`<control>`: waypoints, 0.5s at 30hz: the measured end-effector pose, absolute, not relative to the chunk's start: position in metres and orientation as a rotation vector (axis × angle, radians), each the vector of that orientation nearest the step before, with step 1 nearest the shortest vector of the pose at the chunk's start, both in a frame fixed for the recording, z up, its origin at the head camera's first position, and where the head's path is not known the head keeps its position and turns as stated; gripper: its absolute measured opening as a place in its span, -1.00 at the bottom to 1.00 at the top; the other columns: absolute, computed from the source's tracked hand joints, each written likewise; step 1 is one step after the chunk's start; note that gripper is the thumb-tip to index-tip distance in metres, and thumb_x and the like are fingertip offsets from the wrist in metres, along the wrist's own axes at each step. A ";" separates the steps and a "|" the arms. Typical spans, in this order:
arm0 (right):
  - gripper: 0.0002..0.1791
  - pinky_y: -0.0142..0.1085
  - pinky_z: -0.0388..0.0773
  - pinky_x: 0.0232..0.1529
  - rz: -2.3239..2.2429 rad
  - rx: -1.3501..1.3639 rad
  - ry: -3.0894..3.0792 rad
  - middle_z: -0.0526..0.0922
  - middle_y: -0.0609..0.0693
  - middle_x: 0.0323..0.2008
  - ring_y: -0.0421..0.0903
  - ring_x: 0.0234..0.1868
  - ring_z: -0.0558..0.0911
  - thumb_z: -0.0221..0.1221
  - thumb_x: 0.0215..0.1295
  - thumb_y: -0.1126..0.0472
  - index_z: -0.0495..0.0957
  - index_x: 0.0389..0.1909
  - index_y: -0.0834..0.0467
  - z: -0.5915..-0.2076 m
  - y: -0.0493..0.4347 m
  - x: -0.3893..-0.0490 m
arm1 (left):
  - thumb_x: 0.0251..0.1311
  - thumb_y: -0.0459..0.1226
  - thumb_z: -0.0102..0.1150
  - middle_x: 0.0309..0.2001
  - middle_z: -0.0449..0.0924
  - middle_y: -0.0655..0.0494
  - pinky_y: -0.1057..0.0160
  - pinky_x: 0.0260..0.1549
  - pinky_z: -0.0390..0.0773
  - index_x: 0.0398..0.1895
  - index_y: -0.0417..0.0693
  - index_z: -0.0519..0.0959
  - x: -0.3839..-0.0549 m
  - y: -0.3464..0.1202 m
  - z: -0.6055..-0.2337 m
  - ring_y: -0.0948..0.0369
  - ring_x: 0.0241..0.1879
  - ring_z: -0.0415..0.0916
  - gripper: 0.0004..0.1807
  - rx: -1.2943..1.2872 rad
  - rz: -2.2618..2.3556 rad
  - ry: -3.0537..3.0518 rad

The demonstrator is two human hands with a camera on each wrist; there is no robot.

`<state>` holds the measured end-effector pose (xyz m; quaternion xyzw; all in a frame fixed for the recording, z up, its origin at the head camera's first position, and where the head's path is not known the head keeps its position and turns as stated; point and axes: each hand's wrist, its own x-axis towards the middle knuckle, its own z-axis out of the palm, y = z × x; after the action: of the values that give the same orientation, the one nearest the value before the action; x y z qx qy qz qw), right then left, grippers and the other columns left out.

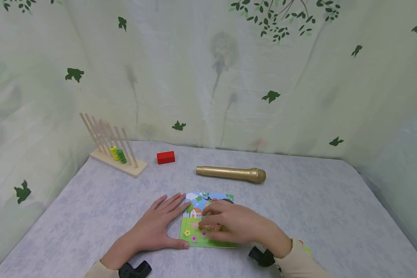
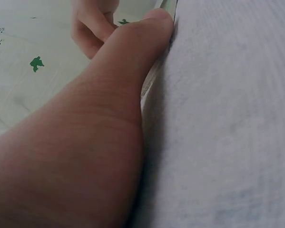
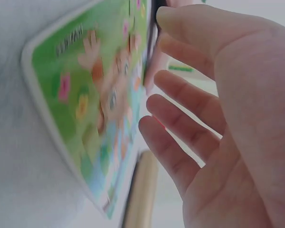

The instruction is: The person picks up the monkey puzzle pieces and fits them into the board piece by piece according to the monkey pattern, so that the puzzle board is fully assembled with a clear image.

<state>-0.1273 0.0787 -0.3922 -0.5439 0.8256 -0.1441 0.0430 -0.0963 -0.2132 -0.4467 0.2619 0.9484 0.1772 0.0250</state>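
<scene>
A thin square picture board (image 1: 194,241) with a cartoon house, flowers and animals lies flat on the table. My left hand (image 1: 160,224) rests spread at its left side, with fingertips at the left edge and the thumb by the near left corner. Above the board's right half is my right hand (image 1: 234,224), its fingers loosely bent. In the right wrist view, the right hand (image 3: 223,109) holds nothing, and a gap separates its fingers from the board (image 3: 61,95). Part of the picture is hidden beneath it in the head view.
Behind the board lies a gold microphone (image 1: 229,173). A red block (image 1: 165,157) sits farther back, left of it. A wooden peg stand (image 1: 135,170) with yellow and green beads occupies the back left. Something colourful (image 1: 306,249) shows partly beneath the right sleeve.
</scene>
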 end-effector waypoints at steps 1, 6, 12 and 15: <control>-0.71 -0.37 0.57 0.17 -0.443 -1.658 2.534 0.60 -0.20 0.15 -0.24 0.14 0.52 0.20 0.50 0.02 0.68 0.16 -0.16 -0.391 0.082 -0.127 | -0.08 0.64 0.07 0.65 0.05 0.15 -0.20 0.57 -0.09 0.62 0.23 0.21 -0.096 -0.213 -0.446 0.06 0.64 -0.05 0.23 0.805 0.544 2.933; -0.71 -0.35 0.61 0.10 -0.465 -1.661 2.577 0.61 -0.18 0.17 -0.20 0.14 0.55 0.23 0.49 0.03 0.69 0.15 -0.12 -0.384 0.101 -0.127 | -0.09 0.65 0.07 0.65 0.06 0.14 -0.20 0.57 -0.08 0.62 0.22 0.22 -0.096 -0.212 -0.446 0.05 0.64 -0.03 0.24 0.791 0.539 2.930; -0.65 -0.32 0.63 0.07 -0.446 -1.518 2.633 0.60 -0.18 0.20 -0.20 0.14 0.53 0.23 0.49 0.02 0.65 0.23 -0.15 -0.377 0.122 -0.122 | -0.10 0.65 0.07 0.65 0.06 0.14 -0.21 0.57 -0.08 0.62 0.23 0.21 -0.096 -0.212 -0.446 0.05 0.64 -0.04 0.24 0.782 0.542 2.928; -0.67 -0.31 0.63 0.07 -0.445 -1.481 2.660 0.60 -0.17 0.20 -0.19 0.15 0.53 0.23 0.49 0.00 0.67 0.20 -0.10 -0.377 0.132 -0.120 | -0.10 0.65 0.07 0.65 0.06 0.14 -0.21 0.57 -0.08 0.62 0.23 0.21 -0.096 -0.212 -0.446 0.05 0.64 -0.04 0.24 0.789 0.542 2.934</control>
<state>-0.1197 0.1319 -0.3771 -0.4811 0.8641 -0.1444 0.0324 -0.0962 -0.2119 -0.4463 0.2556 0.9503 0.1756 0.0276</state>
